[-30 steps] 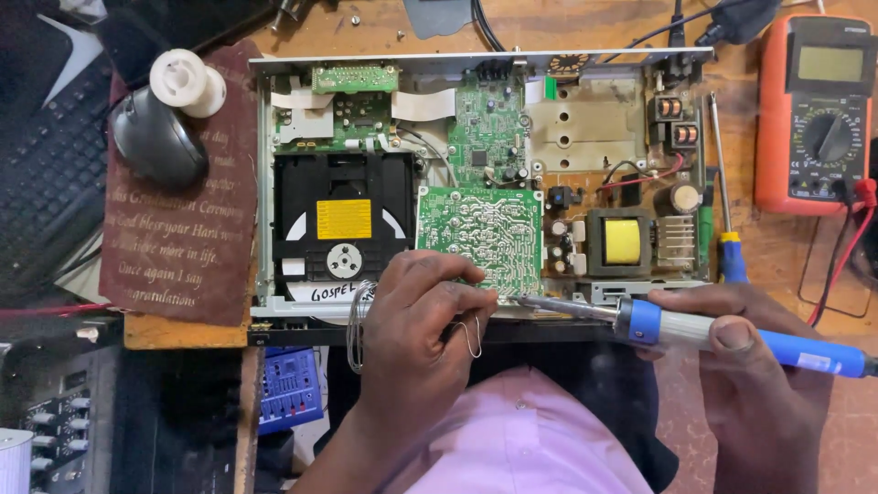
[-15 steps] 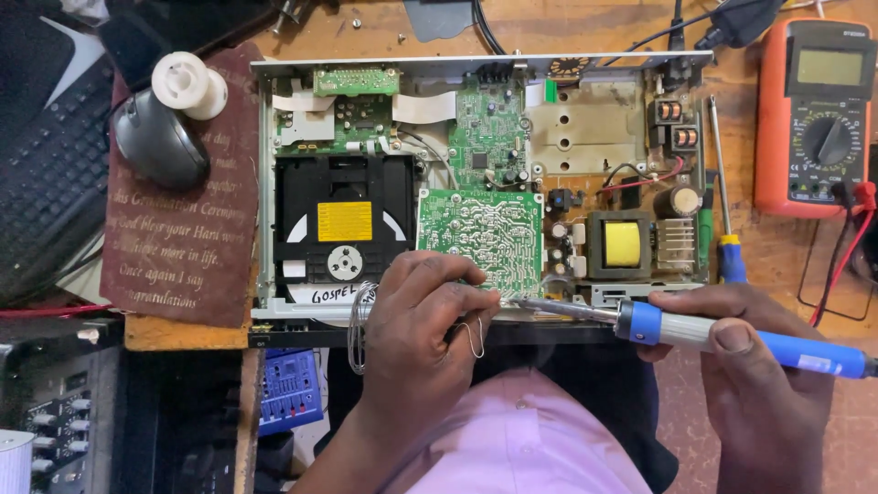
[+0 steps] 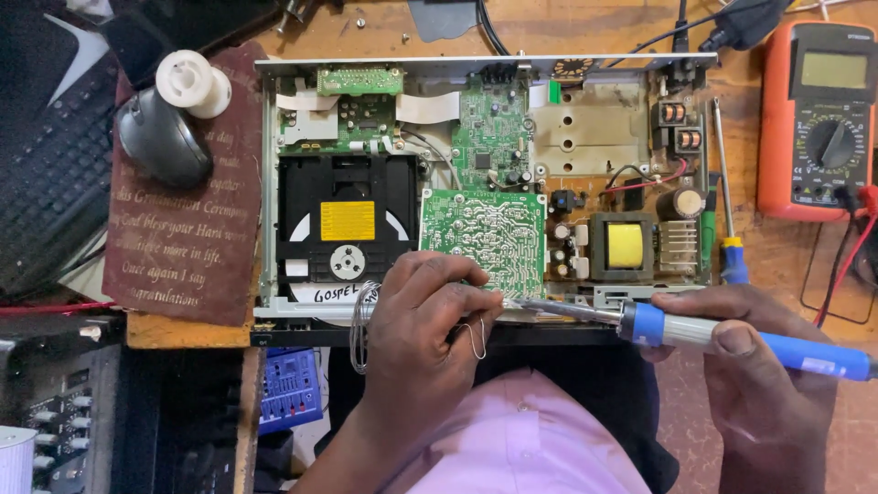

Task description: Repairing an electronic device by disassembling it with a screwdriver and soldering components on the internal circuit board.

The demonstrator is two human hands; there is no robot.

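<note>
An opened disc player chassis (image 3: 265,183) lies on the wooden bench, with a black disc drive (image 3: 346,229) at its left and green circuit boards inside. My left hand (image 3: 425,320) rests at the near edge of the upturned green board (image 3: 483,233) and pinches thin solder wire (image 3: 476,338), with a coil of it looping beside the hand. My right hand (image 3: 750,366) grips a blue-handled soldering iron (image 3: 732,334). Its metal tip points left and meets the board's near edge beside my left fingers.
An orange multimeter (image 3: 823,119) with red and black leads stands at the right. A screwdriver (image 3: 727,210) lies along the chassis's right side. At the left are a dark mouse (image 3: 163,137) on a brown plaque, a white spool (image 3: 192,84) and a keyboard (image 3: 46,174).
</note>
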